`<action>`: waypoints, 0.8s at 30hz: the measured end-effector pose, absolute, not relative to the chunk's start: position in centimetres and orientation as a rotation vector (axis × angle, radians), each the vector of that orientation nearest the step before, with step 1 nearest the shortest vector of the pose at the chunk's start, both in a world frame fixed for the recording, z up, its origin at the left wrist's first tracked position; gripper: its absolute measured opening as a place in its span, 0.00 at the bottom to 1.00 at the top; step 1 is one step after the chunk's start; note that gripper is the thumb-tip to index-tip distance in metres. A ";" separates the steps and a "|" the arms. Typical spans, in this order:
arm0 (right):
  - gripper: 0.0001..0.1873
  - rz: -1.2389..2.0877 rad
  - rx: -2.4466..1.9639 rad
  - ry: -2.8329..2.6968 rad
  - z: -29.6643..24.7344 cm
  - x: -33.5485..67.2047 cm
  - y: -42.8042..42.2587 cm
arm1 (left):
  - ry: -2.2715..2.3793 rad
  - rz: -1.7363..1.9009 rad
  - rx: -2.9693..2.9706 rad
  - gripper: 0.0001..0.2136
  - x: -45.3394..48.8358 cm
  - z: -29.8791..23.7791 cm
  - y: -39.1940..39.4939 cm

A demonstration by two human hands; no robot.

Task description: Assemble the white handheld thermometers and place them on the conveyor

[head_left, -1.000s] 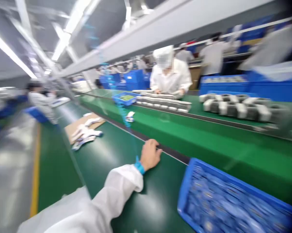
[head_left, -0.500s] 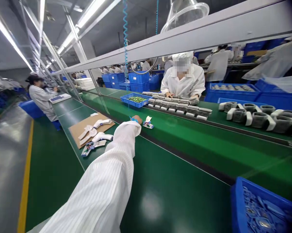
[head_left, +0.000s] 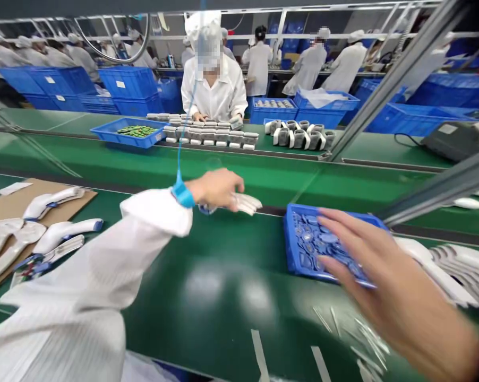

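1. Long white smock sleeve [head_left: 84,254], finely striped cloth, loose rounded cuff, left arm.
2. Blue wrist strap [head_left: 182,194], left wrist, beside cuff.
3. Thin blue cable [head_left: 179,151], running up from strap.
4. Bare left hand [head_left: 215,188].
5. Bare right hand [head_left: 383,276].

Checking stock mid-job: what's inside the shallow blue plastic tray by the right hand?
Small flat blue parts lie heaped in the shallow blue plastic tray. The right hand covers the tray's near right corner, so parts there cannot be seen; their kind is unclear.

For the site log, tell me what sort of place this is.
Probably a factory assembly line for small devices: a long green conveyor bench, stacked blue plastic crates, and a worker in a white gown and cap sorting rows of identical parts.
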State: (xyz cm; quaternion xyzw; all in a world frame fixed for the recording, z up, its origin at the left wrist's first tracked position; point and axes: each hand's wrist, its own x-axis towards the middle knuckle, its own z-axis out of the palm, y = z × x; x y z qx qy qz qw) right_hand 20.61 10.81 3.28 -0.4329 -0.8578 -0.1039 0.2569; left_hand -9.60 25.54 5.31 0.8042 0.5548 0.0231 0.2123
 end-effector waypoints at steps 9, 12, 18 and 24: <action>0.20 0.637 -1.365 -2.145 -5.6 19.2 2.4 | 1.397 0.816 1.616 0.27 -2.0 -2.5 4.4; 0.18 0.528 -1.333 -2.066 -7.4 21.1 -0.6 | 1.299 0.814 1.436 0.15 -0.9 -4.5 2.3; 0.12 0.276 -1.315 -1.930 -7.0 22.3 -1.1 | 1.443 0.699 1.648 0.13 2.5 -5.3 0.5; 0.15 0.029 -1.302 -1.852 -5.6 21.0 -1.6 | 1.425 0.491 1.687 0.10 4.1 -5.8 -0.1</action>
